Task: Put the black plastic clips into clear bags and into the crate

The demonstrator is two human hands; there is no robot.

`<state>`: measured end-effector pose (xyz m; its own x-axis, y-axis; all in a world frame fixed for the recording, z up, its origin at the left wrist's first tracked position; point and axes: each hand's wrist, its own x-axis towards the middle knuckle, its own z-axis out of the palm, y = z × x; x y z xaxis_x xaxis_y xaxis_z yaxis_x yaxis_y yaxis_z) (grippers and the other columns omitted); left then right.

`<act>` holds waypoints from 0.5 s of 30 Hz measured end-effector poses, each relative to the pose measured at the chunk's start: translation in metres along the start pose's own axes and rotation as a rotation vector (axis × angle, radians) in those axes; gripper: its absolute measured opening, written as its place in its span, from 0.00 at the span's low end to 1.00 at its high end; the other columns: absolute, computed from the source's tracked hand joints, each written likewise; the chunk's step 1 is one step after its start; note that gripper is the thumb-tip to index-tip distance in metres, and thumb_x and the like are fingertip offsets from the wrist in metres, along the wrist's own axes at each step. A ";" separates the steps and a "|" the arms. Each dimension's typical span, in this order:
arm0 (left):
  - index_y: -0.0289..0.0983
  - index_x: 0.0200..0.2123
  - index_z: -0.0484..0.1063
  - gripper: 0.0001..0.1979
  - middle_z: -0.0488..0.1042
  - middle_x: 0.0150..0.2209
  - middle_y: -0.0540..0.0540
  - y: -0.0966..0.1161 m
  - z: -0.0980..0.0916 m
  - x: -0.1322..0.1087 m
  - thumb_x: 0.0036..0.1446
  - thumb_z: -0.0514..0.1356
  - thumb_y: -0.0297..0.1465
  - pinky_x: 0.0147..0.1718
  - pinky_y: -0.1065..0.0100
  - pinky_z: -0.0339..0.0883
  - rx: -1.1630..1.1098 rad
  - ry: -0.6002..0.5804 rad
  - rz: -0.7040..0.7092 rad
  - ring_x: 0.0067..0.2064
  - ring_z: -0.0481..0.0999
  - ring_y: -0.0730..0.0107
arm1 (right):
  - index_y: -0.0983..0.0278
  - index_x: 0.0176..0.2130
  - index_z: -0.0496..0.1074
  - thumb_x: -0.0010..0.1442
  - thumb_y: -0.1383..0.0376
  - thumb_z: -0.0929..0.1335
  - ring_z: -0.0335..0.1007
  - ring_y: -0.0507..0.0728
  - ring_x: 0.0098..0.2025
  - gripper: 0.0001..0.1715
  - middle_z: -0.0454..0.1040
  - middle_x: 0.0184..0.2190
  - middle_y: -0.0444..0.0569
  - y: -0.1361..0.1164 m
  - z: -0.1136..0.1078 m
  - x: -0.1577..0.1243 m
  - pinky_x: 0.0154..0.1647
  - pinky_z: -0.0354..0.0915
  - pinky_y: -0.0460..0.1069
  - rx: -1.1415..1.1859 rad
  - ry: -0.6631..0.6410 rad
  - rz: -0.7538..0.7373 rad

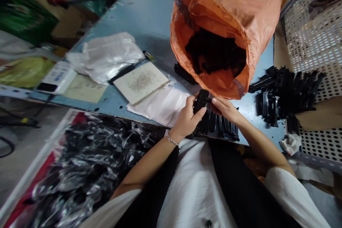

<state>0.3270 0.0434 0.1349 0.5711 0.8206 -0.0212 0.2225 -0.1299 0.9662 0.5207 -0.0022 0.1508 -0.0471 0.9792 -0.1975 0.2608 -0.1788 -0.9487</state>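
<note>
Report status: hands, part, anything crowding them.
Left hand holding black part. Right hand close at its side. Orange sack just beyond; row of parts below.

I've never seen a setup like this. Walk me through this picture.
There is no machine here: one camera on a person's head looks forward and down at their two bare hands. The left hand holds a black part, and the right hand's fingers are at its side. They work above a blue table. On it lie an orange sack, its open mouth showing dark contents, a row of parts below the hands, a heap of similar pieces to the right, and a pale board to the left.
</note>
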 end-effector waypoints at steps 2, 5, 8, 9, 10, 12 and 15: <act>0.39 0.60 0.55 0.28 0.75 0.47 0.43 0.001 -0.003 0.001 0.65 0.56 0.48 0.28 0.70 0.71 -0.026 -0.021 -0.018 0.29 0.77 0.72 | 0.62 0.35 0.66 0.66 0.40 0.61 0.61 0.53 0.30 0.28 0.65 0.28 0.44 -0.007 -0.006 -0.001 0.31 0.58 0.48 -0.221 0.076 -0.104; 0.39 0.60 0.55 0.28 0.74 0.50 0.41 0.004 -0.003 0.002 0.65 0.56 0.48 0.30 0.69 0.73 0.000 -0.034 0.028 0.32 0.78 0.70 | 0.61 0.31 0.64 0.63 0.41 0.65 0.61 0.53 0.31 0.28 0.65 0.28 0.44 -0.015 -0.007 -0.001 0.32 0.58 0.48 -0.246 0.091 -0.144; 0.39 0.61 0.55 0.27 0.74 0.52 0.39 0.006 -0.002 0.001 0.65 0.55 0.46 0.41 0.64 0.75 0.095 0.005 0.145 0.44 0.80 0.62 | 0.61 0.27 0.61 0.63 0.41 0.64 0.51 0.49 0.21 0.29 0.57 0.20 0.39 -0.015 0.002 0.002 0.22 0.51 0.45 0.176 -0.005 -0.010; 0.39 0.61 0.55 0.28 0.75 0.52 0.39 0.006 -0.002 0.001 0.65 0.56 0.46 0.43 0.62 0.75 0.111 0.018 0.173 0.46 0.80 0.60 | 0.60 0.26 0.59 0.63 0.40 0.63 0.46 0.48 0.19 0.29 0.53 0.18 0.37 -0.014 0.005 0.003 0.20 0.48 0.45 0.316 -0.046 0.047; 0.39 0.61 0.55 0.28 0.75 0.51 0.39 0.006 -0.003 0.001 0.64 0.56 0.47 0.43 0.61 0.75 0.108 0.021 0.180 0.46 0.80 0.60 | 0.60 0.26 0.58 0.63 0.39 0.61 0.42 0.48 0.17 0.30 0.50 0.16 0.35 -0.013 0.007 0.004 0.18 0.45 0.45 0.407 -0.093 0.095; 0.39 0.60 0.55 0.28 0.76 0.48 0.41 0.005 -0.003 0.002 0.64 0.57 0.47 0.38 0.64 0.76 0.044 0.000 0.131 0.39 0.81 0.64 | 0.59 0.26 0.59 0.65 0.37 0.58 0.41 0.49 0.17 0.32 0.48 0.15 0.35 -0.013 0.006 0.006 0.17 0.45 0.46 0.373 -0.143 0.106; 0.41 0.59 0.56 0.27 0.75 0.46 0.43 0.004 -0.005 0.005 0.64 0.58 0.48 0.26 0.70 0.73 -0.131 -0.054 -0.016 0.26 0.77 0.75 | 0.62 0.33 0.67 0.66 0.39 0.61 0.58 0.53 0.25 0.31 0.64 0.23 0.43 -0.018 -0.006 0.007 0.26 0.57 0.47 -0.194 0.022 -0.116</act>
<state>0.3262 0.0499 0.1397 0.6111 0.7901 -0.0472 0.1291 -0.0406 0.9908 0.5215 0.0087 0.1683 -0.0677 0.9943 -0.0821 0.4350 -0.0446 -0.8993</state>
